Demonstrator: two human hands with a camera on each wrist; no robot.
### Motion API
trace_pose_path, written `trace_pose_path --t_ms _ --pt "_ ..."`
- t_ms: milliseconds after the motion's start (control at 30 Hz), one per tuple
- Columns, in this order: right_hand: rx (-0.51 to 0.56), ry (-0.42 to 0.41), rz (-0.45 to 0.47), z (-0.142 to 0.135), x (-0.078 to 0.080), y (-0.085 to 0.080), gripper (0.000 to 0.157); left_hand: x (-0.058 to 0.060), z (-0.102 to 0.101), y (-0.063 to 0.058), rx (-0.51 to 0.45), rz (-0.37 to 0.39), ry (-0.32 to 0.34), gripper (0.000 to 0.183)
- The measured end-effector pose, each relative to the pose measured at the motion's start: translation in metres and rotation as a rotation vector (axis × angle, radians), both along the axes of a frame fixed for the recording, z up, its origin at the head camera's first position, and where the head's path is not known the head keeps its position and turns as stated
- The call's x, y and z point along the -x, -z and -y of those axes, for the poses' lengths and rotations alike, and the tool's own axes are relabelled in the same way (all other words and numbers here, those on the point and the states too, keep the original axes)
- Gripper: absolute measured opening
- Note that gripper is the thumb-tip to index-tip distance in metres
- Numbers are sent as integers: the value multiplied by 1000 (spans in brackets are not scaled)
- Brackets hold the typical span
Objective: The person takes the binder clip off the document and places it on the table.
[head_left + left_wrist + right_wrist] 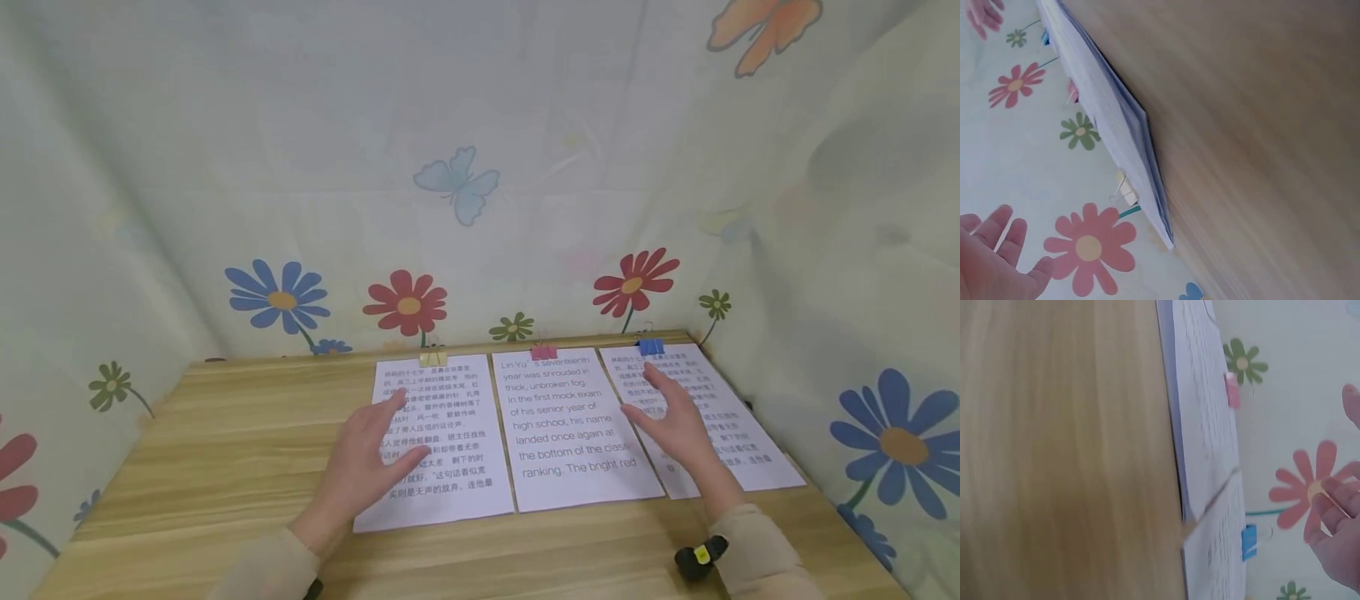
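Observation:
Three stacks of printed paper lie side by side on a wooden table. A pale yellow binder clip (433, 359) grips the top edge of the left stack (457, 458), printed in Chinese. On the middle stack (577, 425), in large English print, sits a pink binder clip (543, 352). The right stack (738, 408), also Chinese, bears a blue binder clip (651, 347). My left hand (363, 454) hovers over the left stack's near-left part, fingers spread and holding nothing. Above the right stack, my right hand (681, 423) has thumb and fingers apart and empty, hiding some of its text.
The wooden table (247, 433) ends at the back against a pale cloth (315, 167) printed with flowers and butterflies. Similar cloth rises at both sides. A black device (697, 560) with a yellow label sits at my right wrist.

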State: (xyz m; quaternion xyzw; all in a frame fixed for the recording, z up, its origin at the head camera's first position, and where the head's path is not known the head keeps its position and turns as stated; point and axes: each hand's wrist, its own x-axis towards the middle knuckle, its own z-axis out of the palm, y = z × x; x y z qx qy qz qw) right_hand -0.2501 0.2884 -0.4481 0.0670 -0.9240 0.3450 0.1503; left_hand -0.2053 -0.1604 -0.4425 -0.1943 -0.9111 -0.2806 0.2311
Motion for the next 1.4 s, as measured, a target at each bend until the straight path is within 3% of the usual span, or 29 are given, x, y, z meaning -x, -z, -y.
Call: trace_pose_path --t_ms 233,533,800,1100,1400 --pt "-10 48 35 -33 0 7 87 3 -7 -4 -29 -33 21 85" --pt "-19 110 106 -71 -4 10 93 7 -17 -10 -19 -1 41 85" --pt "-1 155 187 -96 -4 15 96 8 -27 -7 -83 39 54 86" --pt "-9 129 171 -120 -6 20 95 9 -37 0 -123 52 87 82" --pt "-24 107 274 -137 -8 17 102 9 -49 0 -69 75 120 82"
